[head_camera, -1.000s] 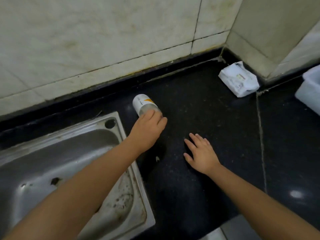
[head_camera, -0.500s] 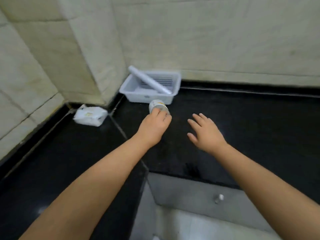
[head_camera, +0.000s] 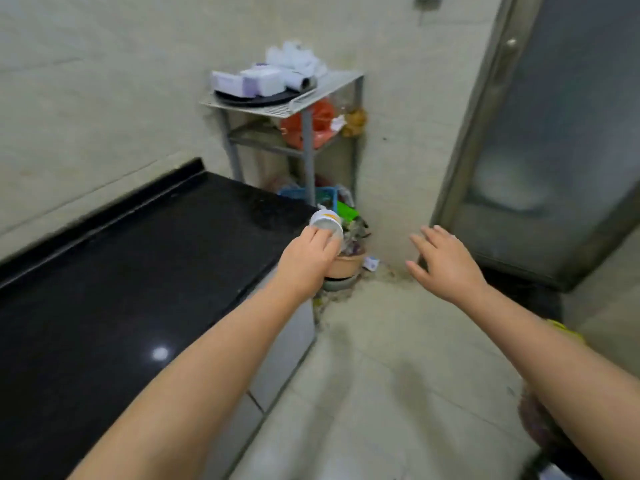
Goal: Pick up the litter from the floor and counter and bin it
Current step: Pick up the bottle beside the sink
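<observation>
Left hand (head_camera: 308, 261) gripping 1 small white can (head_camera: 325, 223) at fingertips, above counter (head_camera: 138, 271) edge. Right hand (head_camera: 443, 265) open, empty, apart.

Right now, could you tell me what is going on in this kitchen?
A person is clearing litter. Their left hand grips a small white cylindrical container with an orange label, held in the air past the end of the black stone counter. The right hand is open and empty, fingers spread, above the pale tiled floor. Ahead, in the corner under a grey metal shelf rack, sits a terracotta-coloured pot among clutter.
</observation>
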The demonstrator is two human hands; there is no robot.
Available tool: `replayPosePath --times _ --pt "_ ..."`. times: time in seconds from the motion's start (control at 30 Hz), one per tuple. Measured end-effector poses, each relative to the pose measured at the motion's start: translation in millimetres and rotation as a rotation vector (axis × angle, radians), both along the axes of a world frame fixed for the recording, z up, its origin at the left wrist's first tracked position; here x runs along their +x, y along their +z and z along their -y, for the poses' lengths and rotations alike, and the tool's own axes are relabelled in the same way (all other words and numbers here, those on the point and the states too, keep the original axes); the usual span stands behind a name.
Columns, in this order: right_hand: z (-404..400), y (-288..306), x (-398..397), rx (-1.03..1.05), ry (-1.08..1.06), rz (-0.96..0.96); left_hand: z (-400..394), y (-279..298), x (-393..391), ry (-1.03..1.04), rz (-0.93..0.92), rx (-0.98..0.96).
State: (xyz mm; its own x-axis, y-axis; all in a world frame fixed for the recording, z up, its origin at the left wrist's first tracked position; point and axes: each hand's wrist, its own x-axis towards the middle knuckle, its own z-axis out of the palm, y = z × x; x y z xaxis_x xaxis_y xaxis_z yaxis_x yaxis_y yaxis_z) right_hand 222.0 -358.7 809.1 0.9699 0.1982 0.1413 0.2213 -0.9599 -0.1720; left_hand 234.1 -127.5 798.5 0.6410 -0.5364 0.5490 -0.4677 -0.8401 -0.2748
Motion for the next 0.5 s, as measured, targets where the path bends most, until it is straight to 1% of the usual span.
replayPosePath --times 0.17,0.3,0.33,0.4,0.43,0.5 --pt "169.6 -26.3 12.8 -0.002 -0.365 -0.081 182.4 -26.2 87.4 -0.299 -0.174 0.121" --pt "283.6 -54.6 22.6 0.042 -0.631 -0.145 321.0 -46.2 140.7 -0.493 -0.244 0.185" --pt "310.2 -62.2 24.6 0.055 -0.702 -0.162 354.5 -54.0 152.8 -0.529 -0.282 0.217" --pt "356.6 -77.2 24.1 0.086 -0.839 -0.204 417.3 -62.2 169.5 -0.603 -0.421 0.304" --pt "375.8 -84.2 22.6 0.095 -0.898 -0.242 446.5 -72.5 176.6 -0.635 -0.486 0.329" --pt "409.4 -99.2 15.3 0.113 -1.007 -0.327 501.1 -87.9 180.5 -0.729 -0.558 0.341"
